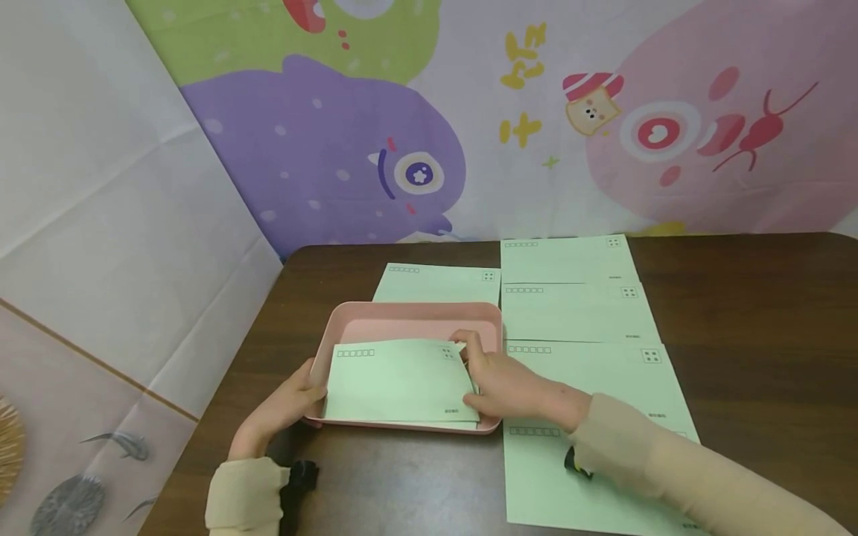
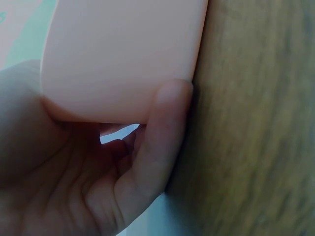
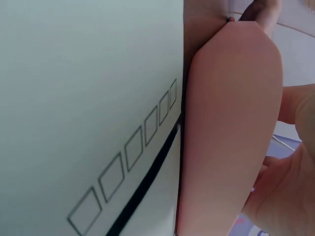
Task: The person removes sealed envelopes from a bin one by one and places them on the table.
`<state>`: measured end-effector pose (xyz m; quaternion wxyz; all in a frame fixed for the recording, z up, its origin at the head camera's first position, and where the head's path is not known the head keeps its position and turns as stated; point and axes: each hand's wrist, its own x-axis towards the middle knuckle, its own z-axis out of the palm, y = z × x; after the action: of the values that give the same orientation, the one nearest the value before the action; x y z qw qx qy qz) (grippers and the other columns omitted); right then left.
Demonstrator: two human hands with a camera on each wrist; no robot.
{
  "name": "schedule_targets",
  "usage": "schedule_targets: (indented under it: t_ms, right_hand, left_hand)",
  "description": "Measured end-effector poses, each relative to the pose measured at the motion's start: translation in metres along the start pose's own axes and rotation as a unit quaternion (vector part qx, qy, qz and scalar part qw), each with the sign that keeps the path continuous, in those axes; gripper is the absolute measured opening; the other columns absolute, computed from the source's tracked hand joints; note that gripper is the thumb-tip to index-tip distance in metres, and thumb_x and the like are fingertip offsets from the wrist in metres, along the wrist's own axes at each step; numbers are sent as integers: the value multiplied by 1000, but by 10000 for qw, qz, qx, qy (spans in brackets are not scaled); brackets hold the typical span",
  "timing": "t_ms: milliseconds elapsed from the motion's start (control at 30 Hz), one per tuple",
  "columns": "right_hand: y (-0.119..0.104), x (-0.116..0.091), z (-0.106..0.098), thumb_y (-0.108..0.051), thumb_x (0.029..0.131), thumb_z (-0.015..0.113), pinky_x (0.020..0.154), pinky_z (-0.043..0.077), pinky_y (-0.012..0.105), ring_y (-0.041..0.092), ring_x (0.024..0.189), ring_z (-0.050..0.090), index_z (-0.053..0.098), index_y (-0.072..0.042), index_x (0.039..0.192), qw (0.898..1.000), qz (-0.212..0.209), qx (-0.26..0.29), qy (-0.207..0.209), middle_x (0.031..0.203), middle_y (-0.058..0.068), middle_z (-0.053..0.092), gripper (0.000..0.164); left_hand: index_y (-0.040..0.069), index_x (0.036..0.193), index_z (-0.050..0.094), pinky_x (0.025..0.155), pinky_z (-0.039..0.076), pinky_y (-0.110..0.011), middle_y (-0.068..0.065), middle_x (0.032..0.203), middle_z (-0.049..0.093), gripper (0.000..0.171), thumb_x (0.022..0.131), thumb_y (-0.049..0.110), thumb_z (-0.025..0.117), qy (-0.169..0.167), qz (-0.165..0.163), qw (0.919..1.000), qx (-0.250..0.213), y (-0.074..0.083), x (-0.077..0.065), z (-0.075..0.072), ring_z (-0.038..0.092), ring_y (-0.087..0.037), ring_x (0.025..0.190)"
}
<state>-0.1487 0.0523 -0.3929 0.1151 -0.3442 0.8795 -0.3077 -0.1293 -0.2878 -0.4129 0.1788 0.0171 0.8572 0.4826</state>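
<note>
A pink tray sits on the table near its left side, holding a stack of pale green envelopes printed with postcode boxes. My left hand grips the tray's left end, thumb over the rim. Fingers of that hand press the tray's outer wall from below in the left wrist view. At the stack's right end, my right hand holds the envelopes, fingers bent round the far corner and thumb at the near side. The right wrist view shows this hand above the tray wall.
To the tray's right, several green envelopes lie in an overlapping column on the dark wooden table. Another envelope shows behind the tray, partly covered by it. A cartoon-printed cloth hangs along the table's back edge.
</note>
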Motion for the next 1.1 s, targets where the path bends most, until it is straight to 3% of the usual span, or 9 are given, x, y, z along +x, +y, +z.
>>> schedule_targets:
  t_ms: [67,200,300,433,600,800,1000,1100]
  right_hand:
    - [-1,-1,1,-2,81,54,37,28,18,0,34,27,9,-9,133,9998,7,209,-45,75,11,56,69]
    - [-3,-2,3,3,83,43,37,34,20,0,33,28,7,-13,136,9975,34,706,6,101,25,56,66]
    - [-4,-2,3,5,84,38,39,37,22,3,33,30,6,-16,137,9941,142,1071,85,98,32,56,65]
    - [-4,-2,2,3,87,38,39,33,20,5,35,26,6,-17,139,9906,350,1285,314,67,20,53,64]
    - [-5,-3,-1,4,86,43,41,27,18,6,44,25,18,-5,134,9871,388,1214,968,71,14,52,55]
    - [-2,-5,-8,5,85,45,49,34,19,7,54,39,34,-3,119,9806,501,1154,1503,81,7,54,37]
    - [4,-7,-19,-1,85,47,68,48,25,16,86,60,50,-2,111,9625,1194,1782,1662,103,12,59,26]
    - [8,-9,-27,-3,86,49,64,48,26,19,87,63,53,-2,110,9551,1488,1929,1689,104,13,58,24]
  left_hand:
    - [-6,137,17,59,51,-37,-29,122,39,53,92,5,42,6,-38,10000,-2,0,0,0,51,-30,96]
    - [-6,137,17,59,51,-37,-29,123,39,53,92,6,42,7,-40,10000,-1,0,0,0,51,-30,96]
    - [-6,137,17,59,51,-37,-28,122,39,53,93,7,43,3,-13,10000,-15,0,1,-1,52,-29,95]
    - [-6,137,18,60,51,-36,-27,121,40,53,93,9,44,20,-2,10000,32,0,1,-1,50,-30,98]
    - [-3,136,22,59,51,-36,-25,126,38,52,92,12,45,42,-102,9998,151,-1,1,1,46,-32,103]
    - [-4,135,21,57,51,-37,-26,124,37,50,91,11,40,29,-77,9995,303,1,0,2,48,-29,98]
    - [-2,135,22,60,51,-36,-24,120,42,49,92,8,40,80,-269,9995,144,2,1,2,50,-29,97]
    - [-3,136,19,59,51,-37,-25,118,44,49,93,7,40,35,-277,9996,41,2,0,1,54,-26,90]
